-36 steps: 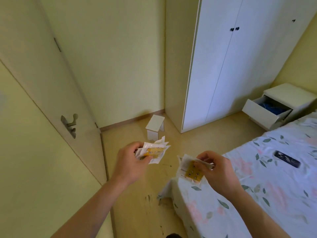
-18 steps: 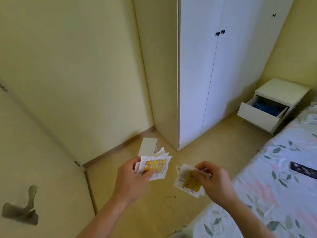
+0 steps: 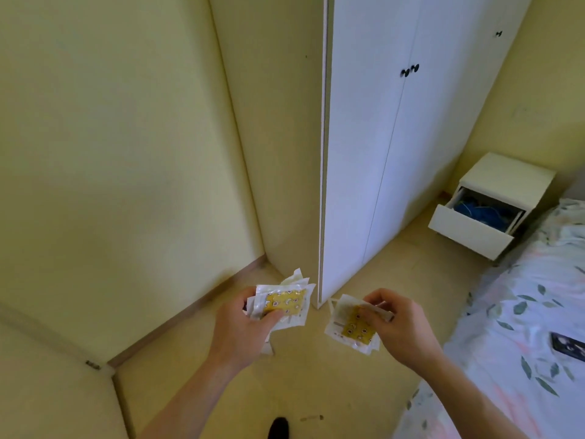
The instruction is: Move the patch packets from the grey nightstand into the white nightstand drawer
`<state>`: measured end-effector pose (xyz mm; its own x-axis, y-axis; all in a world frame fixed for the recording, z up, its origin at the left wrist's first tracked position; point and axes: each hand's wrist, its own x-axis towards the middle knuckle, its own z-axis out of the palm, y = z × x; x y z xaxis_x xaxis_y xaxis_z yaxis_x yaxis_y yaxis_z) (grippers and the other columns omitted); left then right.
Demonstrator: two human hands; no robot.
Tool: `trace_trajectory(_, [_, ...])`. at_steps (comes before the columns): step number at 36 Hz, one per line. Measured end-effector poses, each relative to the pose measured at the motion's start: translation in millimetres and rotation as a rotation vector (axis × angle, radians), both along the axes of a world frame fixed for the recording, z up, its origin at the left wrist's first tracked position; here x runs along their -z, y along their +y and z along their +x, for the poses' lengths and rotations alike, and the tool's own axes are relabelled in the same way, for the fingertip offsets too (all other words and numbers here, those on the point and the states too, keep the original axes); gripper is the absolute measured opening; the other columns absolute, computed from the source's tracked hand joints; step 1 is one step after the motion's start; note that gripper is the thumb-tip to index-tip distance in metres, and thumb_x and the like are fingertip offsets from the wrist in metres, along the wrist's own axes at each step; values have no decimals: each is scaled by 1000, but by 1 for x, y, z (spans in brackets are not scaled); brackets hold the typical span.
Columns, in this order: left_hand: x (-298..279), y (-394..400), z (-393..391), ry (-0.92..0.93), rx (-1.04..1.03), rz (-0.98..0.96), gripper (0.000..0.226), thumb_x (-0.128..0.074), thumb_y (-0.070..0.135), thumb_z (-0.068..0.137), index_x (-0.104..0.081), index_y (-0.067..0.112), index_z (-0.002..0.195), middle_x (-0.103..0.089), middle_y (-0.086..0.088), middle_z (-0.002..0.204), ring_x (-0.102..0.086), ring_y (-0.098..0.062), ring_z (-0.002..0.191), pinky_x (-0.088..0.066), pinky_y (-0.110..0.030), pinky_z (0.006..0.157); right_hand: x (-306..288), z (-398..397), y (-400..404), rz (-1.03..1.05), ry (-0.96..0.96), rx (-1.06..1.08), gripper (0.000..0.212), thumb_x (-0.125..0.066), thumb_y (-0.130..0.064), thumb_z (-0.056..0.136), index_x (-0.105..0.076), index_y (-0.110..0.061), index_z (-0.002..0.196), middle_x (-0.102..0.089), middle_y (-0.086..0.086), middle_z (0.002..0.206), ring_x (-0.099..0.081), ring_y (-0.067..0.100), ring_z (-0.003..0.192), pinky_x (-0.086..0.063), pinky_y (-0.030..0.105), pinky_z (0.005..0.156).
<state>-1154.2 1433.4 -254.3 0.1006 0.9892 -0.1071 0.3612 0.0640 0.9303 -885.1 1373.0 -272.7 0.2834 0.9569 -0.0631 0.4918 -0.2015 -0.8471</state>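
Carrying loose packets in both hands looks like the main hazard: the left hand (image 3: 240,327) grips a fanned stack of patch packets (image 3: 283,304) with curled fingers and the thumb pressed over its lower edge, and the slick wrappers could slide out of that splayed bundle on the way across the room. The right hand (image 3: 400,327) pinches a smaller bunch of packets (image 3: 351,329) between thumb and curled fingertips, holding only its upper edge, so the lower sheets hang free and might peel away. Both bundles are in mid-air over the floor, well apart from the white nightstand (image 3: 506,175), whose open drawer (image 3: 471,229) already holds a tangle of blue cable; packets dropped in carelessly could snag there or miss the opening. The packets are thin, flat, roughly square pouches of glossy translucent white film with crimped edges, each showing a mustard-yellow card dotted with small round patches. The grey nightstand is not in view.
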Motion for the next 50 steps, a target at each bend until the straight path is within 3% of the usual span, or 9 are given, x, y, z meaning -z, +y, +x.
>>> trace_trajectory(3, [2,54,9,10,76,9,18,-80,13,79,-75,25,91,-77,9,84,-71,-10,75,-50,-18,59,5,4,39,1,-7,77,16,-72,-22,94,-70,-33,83,-73,-10,79,-68,4,72,-59,29,60])
trace_trajectory(7, [6,122,32,28,163,-30,19,-83,21,74,-75,24,92,-77,8,87,-73,-18,84,-57,-38,71,9,12,77,12,-2,197,15,-71,-25,94,-69,-33,81,-73,-12,77,-68,6,69,-54,24,57])
trace_trajectory(12, [4,180,90,36,387,-10,9,-78,15,82,-74,21,87,-68,23,63,-62,6,60,-41,-6,50,12,41,94,-11,-26,364,15,-73,-24,93,-69,-30,80,-71,-12,71,-65,3,68,-50,19,55])
trace_trajectory(17, [7,227,161,10,549,-51,14,-82,15,79,-75,25,85,-77,3,80,-72,-17,77,-56,-34,66,13,92,94,-48,-42,540,16,-72,-22,94,-69,-30,80,-70,-13,70,-64,2,68,-47,14,56])
trace_trajectory(24, [16,285,279,-36,708,-78,15,-81,12,81,-76,23,90,-77,2,83,-73,-15,80,-59,-30,67,21,182,115,-53,-22,705,15,-72,-20,94,-70,-28,82,-71,-9,74,-66,5,70,-50,17,60])
trace_trajectory(33, [20,355,436,-94,707,-181,12,-81,14,83,-77,19,93,-78,1,87,-74,-14,82,-59,-26,65,20,326,184,-79,0,738,12,-70,-22,95,-70,-26,84,-72,-9,77,-65,-1,73,-48,9,60])
trace_trajectory(39, [18,402,518,-160,652,-278,16,-82,13,82,-78,19,96,-79,0,92,-75,-17,87,-61,-38,77,12,429,237,-47,11,735,13,-70,-22,95,-68,-29,84,-71,-8,82,-67,7,73,-50,20,62])
trace_trajectory(44, [27,444,584,-243,612,-393,20,-80,9,82,-76,12,101,-78,-5,98,-75,-22,92,-58,-36,79,14,501,278,-35,31,756,13,-70,-20,95,-68,-27,85,-73,-9,87,-68,7,79,-59,26,69])
trace_trajectory(50, [51,496,678,-265,634,-472,24,-79,14,84,-76,12,107,-78,-7,103,-74,-25,99,-58,-45,89,28,582,324,-84,21,813,14,-70,-16,95,-67,-24,84,-71,-7,90,-66,7,80,-48,11,57])
